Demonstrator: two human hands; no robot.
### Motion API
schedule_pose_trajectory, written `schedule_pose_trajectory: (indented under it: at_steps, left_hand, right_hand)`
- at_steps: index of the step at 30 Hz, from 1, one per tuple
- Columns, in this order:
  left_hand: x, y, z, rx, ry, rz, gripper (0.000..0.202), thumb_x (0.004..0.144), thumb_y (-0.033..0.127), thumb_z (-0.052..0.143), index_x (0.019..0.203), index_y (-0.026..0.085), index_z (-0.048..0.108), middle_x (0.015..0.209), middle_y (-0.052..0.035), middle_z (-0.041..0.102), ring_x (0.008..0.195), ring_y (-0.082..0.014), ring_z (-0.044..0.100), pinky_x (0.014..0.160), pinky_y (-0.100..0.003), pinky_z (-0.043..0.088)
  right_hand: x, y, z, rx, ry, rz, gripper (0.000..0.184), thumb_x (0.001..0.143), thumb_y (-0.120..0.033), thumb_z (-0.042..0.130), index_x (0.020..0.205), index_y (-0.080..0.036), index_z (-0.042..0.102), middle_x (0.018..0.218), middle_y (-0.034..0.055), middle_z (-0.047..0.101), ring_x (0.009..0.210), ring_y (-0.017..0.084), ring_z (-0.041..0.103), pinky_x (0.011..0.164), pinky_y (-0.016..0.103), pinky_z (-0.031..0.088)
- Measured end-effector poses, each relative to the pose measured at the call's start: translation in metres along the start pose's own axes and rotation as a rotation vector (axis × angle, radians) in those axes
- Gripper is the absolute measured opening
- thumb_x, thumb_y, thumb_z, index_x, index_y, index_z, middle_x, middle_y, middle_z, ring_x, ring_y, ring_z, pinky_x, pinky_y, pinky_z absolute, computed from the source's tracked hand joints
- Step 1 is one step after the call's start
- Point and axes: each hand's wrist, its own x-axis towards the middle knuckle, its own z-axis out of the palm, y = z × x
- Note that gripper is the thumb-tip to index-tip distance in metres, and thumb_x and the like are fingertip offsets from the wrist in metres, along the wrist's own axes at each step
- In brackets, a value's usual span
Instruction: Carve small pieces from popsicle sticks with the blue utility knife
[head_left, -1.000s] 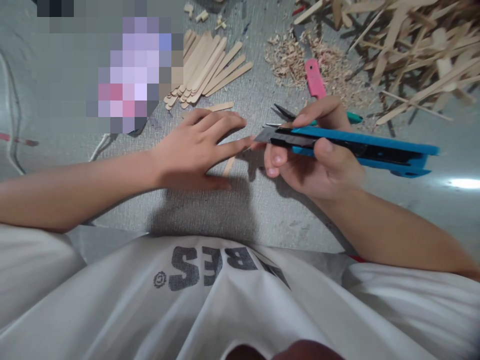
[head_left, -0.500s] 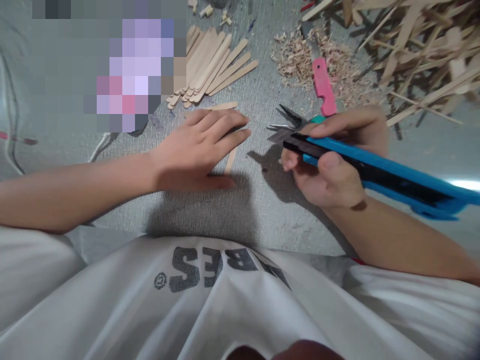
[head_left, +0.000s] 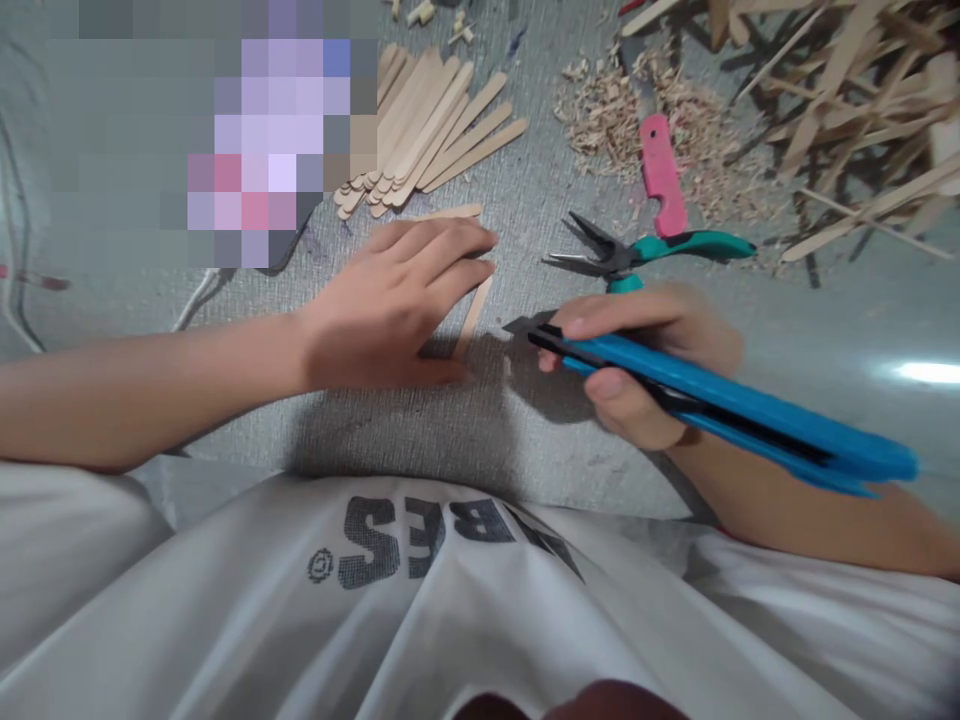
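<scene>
Nearer the body than before: blue, grey-bladed utility knife (head_left: 750, 395) between right fingers (head_left: 619, 314), left fingers (head_left: 454, 250) wide

Head-worn, just above the shirt (head_left: 450, 610), looking forward and steeply down past it, onto the nearby tabletop (head_left: 577, 470) beyond it.

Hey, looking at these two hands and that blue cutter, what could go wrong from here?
The blue utility knife in the right hand has its blade out, pointing toward the left hand, so a slip could cut it.
The wooden craft stick lies partly under the left hand and might shift if not pressed firmly.
The needle-nose pliers lie just beyond the right hand, which might knock them.
</scene>
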Motion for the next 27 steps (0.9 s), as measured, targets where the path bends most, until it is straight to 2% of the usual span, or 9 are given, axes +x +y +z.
schedule_pose_trajectory:
  at_steps: [2, 3, 6, 8, 12, 16, 21, 27]
  left_hand:
    - [0.0, 0.0, 0.0, 0.011, 0.007, 0.003, 0.074, 0.105, 0.067, 0.068, 0.163, 0.023, 0.055, 0.172, -0.0183, 0.058, 0.167, -0.0457, 0.049, 0.133, -0.067, 0.045]
    - [0.0, 0.0, 0.0, 0.016, 0.008, 0.003, 0.072, 0.105, 0.066, 0.068, 0.162, 0.024, 0.056, 0.172, -0.0181, 0.058, 0.167, -0.0456, 0.05, 0.133, -0.067, 0.046]
    - [0.0, -0.001, 0.001, 0.024, 0.005, 0.006, 0.071, 0.105, 0.065, 0.068, 0.164, 0.026, 0.055, 0.172, -0.0164, 0.057, 0.167, -0.0459, 0.05, 0.132, -0.068, 0.046]
    - [0.0, -0.003, 0.002, 0.026, 0.003, 0.01, 0.072, 0.105, 0.066, 0.067, 0.164, 0.028, 0.055, 0.173, -0.015, 0.056, 0.167, -0.0467, 0.05, 0.131, -0.07, 0.046]
    - [0.001, -0.008, 0.004, 0.016, 0.012, 0.021, 0.073, 0.103, 0.073, 0.062, 0.162, 0.029, 0.06, 0.171, -0.0125, 0.057, 0.165, -0.0486, 0.052, 0.129, -0.073, 0.046]
    - [0.002, -0.009, 0.004, 0.002, 0.027, 0.031, 0.073, 0.104, 0.074, 0.058, 0.16, 0.028, 0.062, 0.168, -0.0122, 0.059, 0.163, -0.0496, 0.053, 0.126, -0.075, 0.047]
    - [0.0, -0.008, 0.004, 0.029, 0.032, 0.036, 0.072, 0.104, 0.072, 0.06, 0.162, 0.028, 0.06, 0.17, -0.0137, 0.058, 0.163, -0.0485, 0.053, 0.126, -0.073, 0.048]
    - [0.0, -0.011, 0.005, 0.026, 0.029, 0.049, 0.073, 0.106, 0.074, 0.054, 0.163, 0.029, 0.059, 0.17, -0.0128, 0.057, 0.162, -0.0486, 0.053, 0.126, -0.073, 0.047]
  right_hand:
    - [0.007, -0.005, -0.001, -0.061, -0.043, -0.166, 0.031, 0.094, -0.036, 0.081, 0.123, -0.031, 0.074, 0.084, -0.0018, 0.078, 0.062, 0.018, 0.075, 0.057, 0.032, 0.06]
    - [0.011, -0.008, 0.0, -0.122, -0.079, -0.255, 0.031, 0.093, -0.029, 0.079, 0.123, -0.028, 0.073, 0.081, -0.0023, 0.076, 0.06, 0.016, 0.073, 0.055, 0.029, 0.058]
    - [0.021, -0.015, 0.001, -0.282, -0.118, -0.379, 0.025, 0.093, -0.026, 0.074, 0.118, -0.026, 0.071, 0.08, -0.0028, 0.075, 0.056, 0.014, 0.068, 0.054, 0.027, 0.058]
    - [0.023, -0.015, 0.001, -0.304, -0.113, -0.357, 0.022, 0.093, -0.025, 0.072, 0.115, -0.027, 0.07, 0.076, -0.0038, 0.071, 0.054, 0.014, 0.064, 0.053, 0.027, 0.056]
    - [0.019, -0.012, -0.001, -0.255, -0.099, -0.207, 0.025, 0.095, -0.025, 0.074, 0.119, -0.029, 0.071, 0.074, -0.0048, 0.069, 0.052, 0.013, 0.058, 0.05, 0.029, 0.051]
    - [0.016, -0.008, -0.003, -0.22, -0.074, -0.096, 0.02, 0.101, -0.033, 0.072, 0.121, -0.033, 0.076, 0.083, -0.0022, 0.074, 0.061, 0.016, 0.064, 0.054, 0.032, 0.05]
    - [0.019, -0.009, -0.002, -0.202, -0.075, -0.069, 0.019, 0.101, -0.033, 0.074, 0.121, -0.033, 0.078, 0.086, -0.0017, 0.076, 0.065, 0.016, 0.068, 0.057, 0.032, 0.052]
    - [0.02, -0.011, -0.002, -0.219, -0.077, -0.063, 0.017, 0.103, -0.037, 0.073, 0.118, -0.032, 0.079, 0.092, -0.0008, 0.08, 0.069, 0.016, 0.07, 0.064, 0.032, 0.058]
